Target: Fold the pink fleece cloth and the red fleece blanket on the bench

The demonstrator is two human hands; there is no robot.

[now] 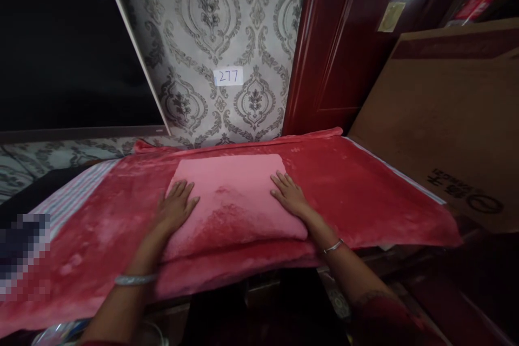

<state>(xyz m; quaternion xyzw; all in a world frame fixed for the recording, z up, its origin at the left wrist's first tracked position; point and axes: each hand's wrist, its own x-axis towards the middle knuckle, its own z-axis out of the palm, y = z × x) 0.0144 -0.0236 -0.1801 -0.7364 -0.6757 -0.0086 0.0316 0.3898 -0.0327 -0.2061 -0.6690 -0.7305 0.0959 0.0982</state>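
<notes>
A folded pink cloth [231, 194] lies on a red plush blanket [357, 184] that covers a table. My left hand [176, 205] rests flat on the cloth's left edge, fingers spread. On the cloth's right edge my right hand [288, 193] lies flat, palm down. Each wrist wears a silver bangle. Neither hand grips anything.
A large cardboard box [446, 119] leans at the right. A dark red door [344, 38] and patterned wallpaper with a "277" label [228, 76] stand behind. A dark screen [60, 43] fills the upper left. Striped fabric [68, 194] shows under the blanket's left side.
</notes>
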